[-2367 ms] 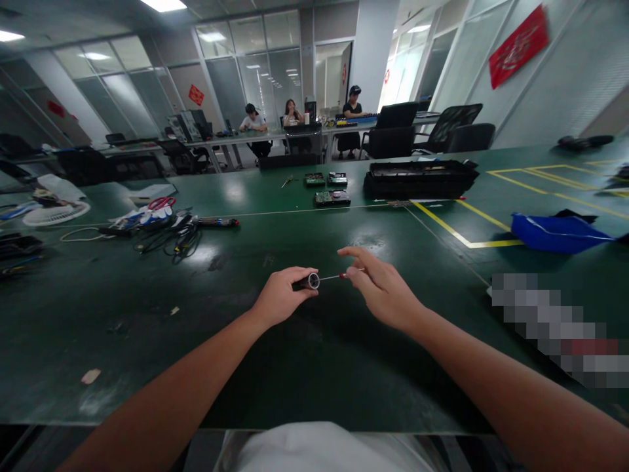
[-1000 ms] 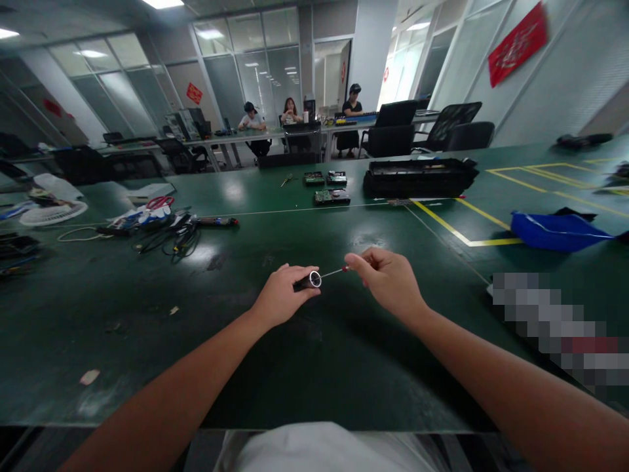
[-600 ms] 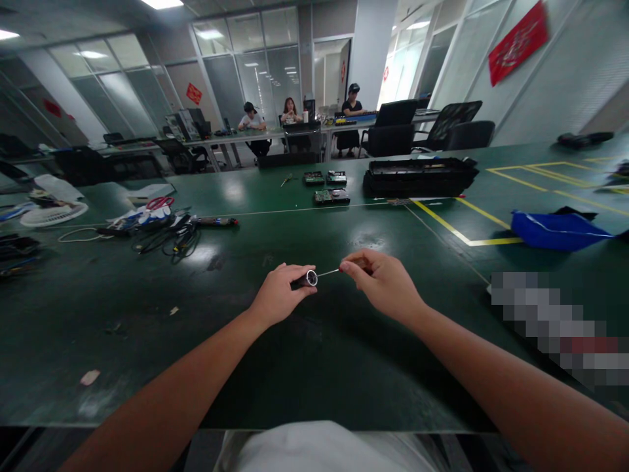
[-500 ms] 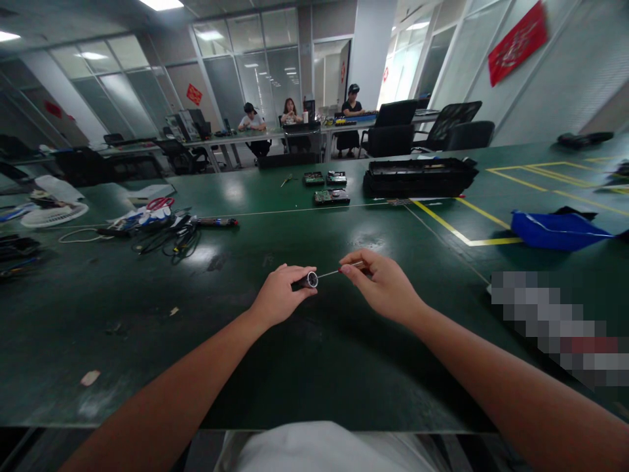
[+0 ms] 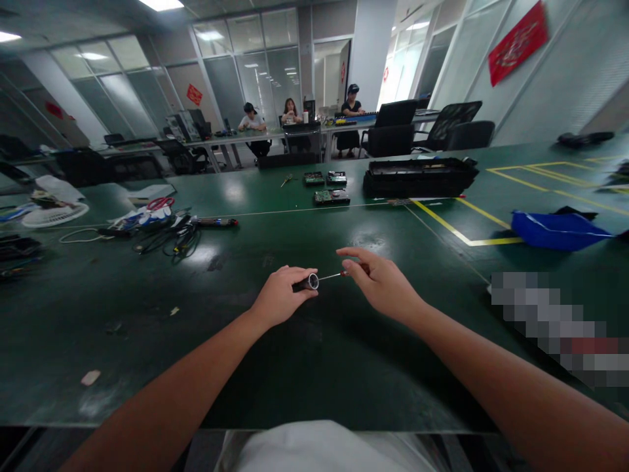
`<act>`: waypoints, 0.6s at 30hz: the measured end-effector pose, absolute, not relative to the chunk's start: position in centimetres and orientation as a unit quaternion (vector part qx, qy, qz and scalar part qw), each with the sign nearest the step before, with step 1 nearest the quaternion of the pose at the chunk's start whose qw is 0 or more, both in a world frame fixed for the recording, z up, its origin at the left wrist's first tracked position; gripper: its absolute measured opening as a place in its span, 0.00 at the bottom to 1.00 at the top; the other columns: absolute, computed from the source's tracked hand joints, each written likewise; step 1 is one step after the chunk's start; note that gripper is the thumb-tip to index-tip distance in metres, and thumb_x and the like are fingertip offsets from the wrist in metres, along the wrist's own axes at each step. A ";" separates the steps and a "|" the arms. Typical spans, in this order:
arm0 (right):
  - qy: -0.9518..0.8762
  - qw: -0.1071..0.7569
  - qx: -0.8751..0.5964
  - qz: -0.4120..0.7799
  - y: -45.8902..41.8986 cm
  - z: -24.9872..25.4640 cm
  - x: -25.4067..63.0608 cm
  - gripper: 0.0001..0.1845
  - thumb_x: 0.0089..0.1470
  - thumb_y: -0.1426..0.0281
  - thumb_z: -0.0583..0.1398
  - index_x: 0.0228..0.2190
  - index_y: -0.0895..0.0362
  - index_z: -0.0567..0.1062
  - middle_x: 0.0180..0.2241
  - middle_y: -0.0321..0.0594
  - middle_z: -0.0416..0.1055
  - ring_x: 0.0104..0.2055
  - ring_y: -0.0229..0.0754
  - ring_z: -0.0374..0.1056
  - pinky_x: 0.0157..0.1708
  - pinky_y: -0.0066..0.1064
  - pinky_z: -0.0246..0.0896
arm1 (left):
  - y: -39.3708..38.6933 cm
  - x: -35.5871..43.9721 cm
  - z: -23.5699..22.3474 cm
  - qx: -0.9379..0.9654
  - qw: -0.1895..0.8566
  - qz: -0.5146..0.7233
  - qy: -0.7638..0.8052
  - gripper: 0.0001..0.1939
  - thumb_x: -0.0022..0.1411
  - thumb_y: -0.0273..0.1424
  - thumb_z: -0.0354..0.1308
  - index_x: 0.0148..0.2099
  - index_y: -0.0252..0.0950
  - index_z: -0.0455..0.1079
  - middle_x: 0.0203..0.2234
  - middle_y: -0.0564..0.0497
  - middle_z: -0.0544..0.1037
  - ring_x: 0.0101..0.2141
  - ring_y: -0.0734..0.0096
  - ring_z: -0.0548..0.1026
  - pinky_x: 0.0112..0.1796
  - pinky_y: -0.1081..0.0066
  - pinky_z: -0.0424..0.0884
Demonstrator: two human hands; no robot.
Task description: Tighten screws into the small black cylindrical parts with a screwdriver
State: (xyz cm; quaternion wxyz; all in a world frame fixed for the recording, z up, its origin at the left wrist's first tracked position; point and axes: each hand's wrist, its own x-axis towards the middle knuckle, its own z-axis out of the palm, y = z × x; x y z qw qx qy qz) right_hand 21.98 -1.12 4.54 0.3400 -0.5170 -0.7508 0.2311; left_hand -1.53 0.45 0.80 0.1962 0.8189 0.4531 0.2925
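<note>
My left hand (image 5: pixel 281 295) is wrapped round a short dark cylinder (image 5: pixel 310 282) with a silvery round end that faces right. Its fingers lie along the top and the thumb presses from below. From the right, my right hand (image 5: pixel 381 278) holds a screwdriver (image 5: pixel 330 276) with a thin metal shaft and a reddish handle end. The shaft's tip meets the cylinder's round end; whether it touches a screw there is too small to tell. My right index finger is stretched out above the handle, and most of the handle is hidden in the palm.
Several dark cables (image 5: pixel 179 239) and red-handled scissors (image 5: pixel 161 203) lie to the left on the green table (image 5: pixel 275 367). Green circuit-board drives (image 5: pixel 331 196) and a long black casing (image 5: pixel 420 178) are farther back. At right lies a blue bag (image 5: pixel 557 231). Three people sit across the room.
My right index finger has lifted and straightened away from the screwdriver handle. The cylinder and my left hand have barely moved.
</note>
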 end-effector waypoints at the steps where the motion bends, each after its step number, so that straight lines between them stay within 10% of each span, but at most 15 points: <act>1: -0.758 0.336 -0.510 0.230 -1.2 4.5 22.0 0.21 0.66 0.61 0.53 0.56 0.54 0.72 0.31 0.38 0.78 0.25 0.41 0.67 0.26 0.34 0.58 | 0.5 -1.5 0.8 0.821 0.195 0.289 0.453 0.22 0.58 0.28 0.68 0.55 0.41 0.75 0.49 0.49 0.80 0.48 0.59 0.76 0.52 0.58 0.68; 18: -0.772 0.331 -0.484 0.247 -1.4 4.6 22.1 0.20 0.67 0.63 0.51 0.58 0.53 0.68 0.31 0.37 0.75 0.28 0.41 0.67 0.29 0.34 0.59 | 0.5 -1.7 0.8 0.820 0.194 0.291 0.453 0.23 0.58 0.29 0.69 0.56 0.42 0.75 0.48 0.49 0.81 0.47 0.58 0.76 0.51 0.58 0.69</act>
